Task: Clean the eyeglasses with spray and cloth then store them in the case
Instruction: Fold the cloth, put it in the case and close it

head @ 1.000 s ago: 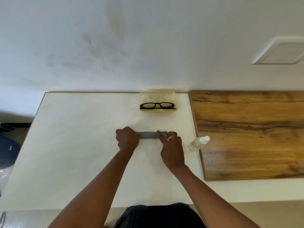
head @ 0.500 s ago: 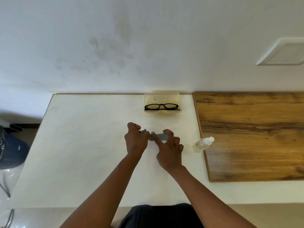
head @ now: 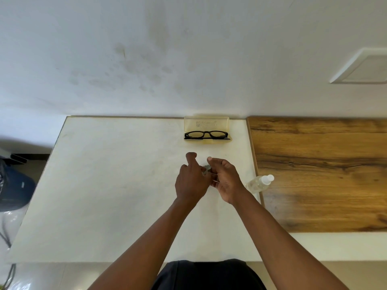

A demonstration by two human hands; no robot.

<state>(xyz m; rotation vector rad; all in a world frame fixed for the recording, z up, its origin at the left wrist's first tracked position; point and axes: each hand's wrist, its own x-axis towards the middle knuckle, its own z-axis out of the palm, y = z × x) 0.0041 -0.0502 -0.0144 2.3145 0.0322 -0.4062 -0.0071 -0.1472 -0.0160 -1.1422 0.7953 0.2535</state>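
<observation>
Both hands meet over the white table (head: 104, 185): my left hand (head: 191, 181) and right hand (head: 227, 181) pinch the folded grey cloth (head: 206, 170) between them. The eyeglasses (head: 206, 135) lie in the open case (head: 206, 122); I would tuck the cloth in neatly beside them before closing.

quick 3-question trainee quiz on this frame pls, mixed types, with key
1. True or false: the eyeglasses lie in the open case.
2. Which hands touch the grey cloth?
A. left hand only
B. right hand only
C. both
3. Fill in: the spray bottle lies on its side at the seam between the white table and the ____ board.

Key: 1 true; 2 C; 3 wooden
</observation>
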